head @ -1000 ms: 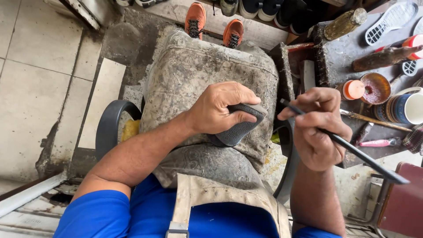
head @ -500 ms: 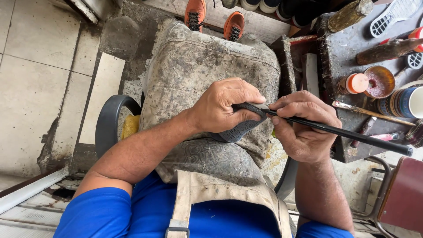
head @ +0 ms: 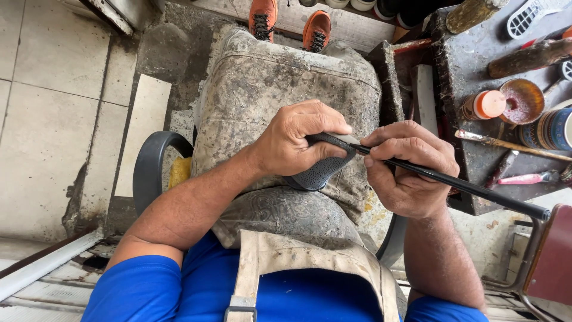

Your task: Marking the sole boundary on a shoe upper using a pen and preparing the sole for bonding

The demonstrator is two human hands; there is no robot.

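Dark grey textured rubber shoe sole [head: 319,173]: over the lap, at centre of view, resting on the stained, mottled grey-brown work apron [head: 268,89]; patterned face turned down and toward the viewer, upper edge hidden under fingers.

Left hand [head: 295,146]: on top of the sole, fingers curled closed around its upper edge, thumb along the near side, gripping it.

Long thin black brush handle [head: 453,185]: tip meeting the sole's right end, shaft running down and right from the sole, tilted; bristles not discernible.

Right hand [head: 411,170]: just right of the sole, fingers closed in a pen-style pinch on the brush handle close to its tip.

Black curved plastic chair arm [head: 149,170]: left of the sole, beside the left forearm.

Pair of orange lace-up shoes [head: 289,24]: well beyond the sole, past the apron's far edge.

Dark, grimy workbench [head: 465,71]: right of the sole, behind the right hand.

Small open round tin with reddish residue [head: 522,101]: on the bench, well right of the sole; orange-capped small bottle [head: 484,105] lying just beside it, on its left.

Pink-handled tool [head: 527,177]: on the bench's near edge, right of the brush handle.

Blue short-sleeved shirt [head: 143,292]: nearest the viewer, below the sole.
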